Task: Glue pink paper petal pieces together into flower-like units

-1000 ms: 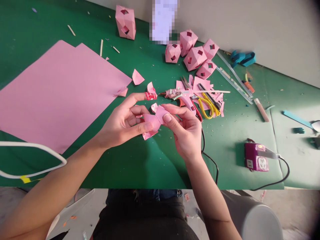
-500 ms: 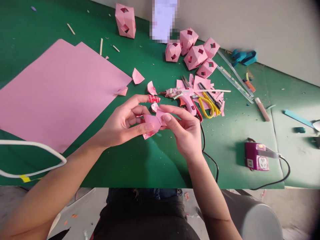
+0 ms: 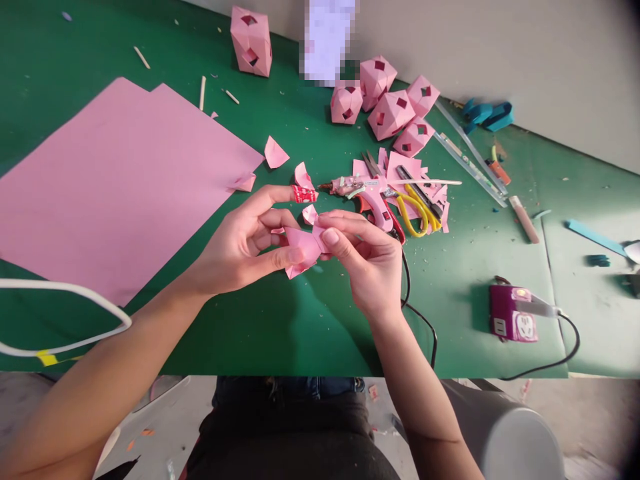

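Note:
Between my two hands, above the green table (image 3: 240,333), is a folded pink paper piece (image 3: 304,245). My left hand (image 3: 245,243) is closed on its left side, thumb on top, with a red-patterned wrap round the outstretched index fingertip. My right hand (image 3: 367,260) pinches the right end between thumb and fingers, which hide part of it. Just beyond lie small folded paper pieces, one (image 3: 301,177) by the wrapped fingertip and another (image 3: 276,153) farther left. The pink glue gun (image 3: 375,200) rests right of them, its nozzle pointing left.
Yellow-handled scissors (image 3: 413,213) and a cutter lie on pink scraps. Several pink paper lanterns (image 3: 393,115) stand at the back, one (image 3: 251,43) apart. Large pink sheets (image 3: 125,180) cover the left. A purple power socket (image 3: 513,313) with a cord sits at right; a white curved tube (image 3: 65,287) is near left.
My right hand's fingers have shifted slightly left along the folded paper, covering more of its right end. My left index fingertip has moved a little up and left.

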`<state>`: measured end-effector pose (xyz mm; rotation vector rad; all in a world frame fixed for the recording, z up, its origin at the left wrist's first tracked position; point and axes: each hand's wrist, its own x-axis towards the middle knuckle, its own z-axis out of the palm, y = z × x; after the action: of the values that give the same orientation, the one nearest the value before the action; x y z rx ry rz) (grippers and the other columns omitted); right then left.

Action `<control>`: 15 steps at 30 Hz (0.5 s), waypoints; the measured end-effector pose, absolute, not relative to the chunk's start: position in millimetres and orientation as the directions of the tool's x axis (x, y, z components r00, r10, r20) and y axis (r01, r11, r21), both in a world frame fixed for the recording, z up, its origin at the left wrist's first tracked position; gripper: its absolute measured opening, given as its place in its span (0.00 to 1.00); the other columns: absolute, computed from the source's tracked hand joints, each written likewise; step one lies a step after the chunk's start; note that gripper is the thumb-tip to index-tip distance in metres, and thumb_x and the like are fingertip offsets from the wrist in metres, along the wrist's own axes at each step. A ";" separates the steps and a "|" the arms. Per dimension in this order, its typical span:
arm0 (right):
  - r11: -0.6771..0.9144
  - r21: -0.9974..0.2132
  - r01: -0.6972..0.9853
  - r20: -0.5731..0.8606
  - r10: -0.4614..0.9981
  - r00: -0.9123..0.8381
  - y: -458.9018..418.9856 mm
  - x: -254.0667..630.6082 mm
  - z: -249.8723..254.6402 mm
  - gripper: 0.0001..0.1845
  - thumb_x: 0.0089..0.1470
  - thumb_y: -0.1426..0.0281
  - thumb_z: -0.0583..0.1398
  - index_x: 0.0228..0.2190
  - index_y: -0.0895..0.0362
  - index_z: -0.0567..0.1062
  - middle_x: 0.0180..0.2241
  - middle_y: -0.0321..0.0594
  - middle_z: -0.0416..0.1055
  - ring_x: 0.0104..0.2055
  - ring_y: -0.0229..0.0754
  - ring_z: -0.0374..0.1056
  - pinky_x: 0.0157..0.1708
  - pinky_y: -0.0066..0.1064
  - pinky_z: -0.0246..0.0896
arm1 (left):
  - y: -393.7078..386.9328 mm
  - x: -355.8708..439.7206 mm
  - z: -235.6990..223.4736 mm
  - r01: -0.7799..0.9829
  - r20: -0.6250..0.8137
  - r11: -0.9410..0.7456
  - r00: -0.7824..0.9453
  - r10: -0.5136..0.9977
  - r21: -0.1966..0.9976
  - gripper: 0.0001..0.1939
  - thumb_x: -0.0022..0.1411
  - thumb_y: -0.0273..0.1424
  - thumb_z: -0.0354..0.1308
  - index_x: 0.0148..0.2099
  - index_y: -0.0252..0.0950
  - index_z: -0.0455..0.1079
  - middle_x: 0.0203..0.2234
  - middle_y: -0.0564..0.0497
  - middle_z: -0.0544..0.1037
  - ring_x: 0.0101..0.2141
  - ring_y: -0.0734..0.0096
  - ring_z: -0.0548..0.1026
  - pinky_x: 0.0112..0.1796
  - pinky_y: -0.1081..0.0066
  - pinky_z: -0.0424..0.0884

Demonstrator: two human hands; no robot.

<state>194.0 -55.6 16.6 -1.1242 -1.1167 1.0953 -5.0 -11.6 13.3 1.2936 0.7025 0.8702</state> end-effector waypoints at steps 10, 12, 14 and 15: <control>0.117 -0.991 -0.062 0.104 0.977 0.187 -56.5 190.3 14.5 0.04 0.58 0.63 0.72 0.37 0.44 0.88 0.45 0.37 0.84 0.49 0.44 0.79 0.38 0.35 0.81 | -11.8 1.3 19.5 -0.152 0.028 0.059 0.514 0.858 0.987 0.28 0.61 0.36 0.74 0.59 0.41 0.70 0.33 0.54 0.80 0.33 0.68 0.82 0.36 0.68 0.83; 0.124 -0.991 -0.039 0.115 0.977 0.180 -56.3 190.7 15.1 0.04 0.57 0.64 0.72 0.37 0.44 0.88 0.44 0.37 0.84 0.52 0.45 0.79 0.42 0.36 0.81 | -11.7 1.2 20.4 -0.128 0.004 0.072 0.513 0.858 0.989 0.28 0.61 0.36 0.74 0.59 0.41 0.70 0.33 0.54 0.80 0.33 0.68 0.82 0.37 0.67 0.83; 0.124 -0.992 -0.032 0.116 0.976 0.185 -56.3 190.6 15.5 0.04 0.57 0.64 0.72 0.37 0.45 0.88 0.44 0.38 0.84 0.52 0.46 0.79 0.43 0.37 0.82 | -11.2 1.0 19.8 -0.123 0.005 0.068 0.515 0.857 0.990 0.28 0.61 0.35 0.74 0.59 0.40 0.69 0.33 0.54 0.80 0.33 0.69 0.82 0.37 0.69 0.83; 0.124 -0.991 -0.040 0.114 0.975 0.192 -56.3 190.3 15.6 0.04 0.57 0.64 0.73 0.37 0.45 0.88 0.44 0.38 0.84 0.52 0.46 0.79 0.42 0.36 0.82 | -10.8 0.9 18.9 -0.129 0.013 0.062 0.516 0.856 0.990 0.27 0.61 0.34 0.74 0.59 0.40 0.69 0.32 0.54 0.80 0.33 0.69 0.82 0.37 0.70 0.83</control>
<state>190.3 -56.3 15.6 -1.1682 -1.0867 1.0070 0.9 -10.8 18.9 1.2979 0.7199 0.8512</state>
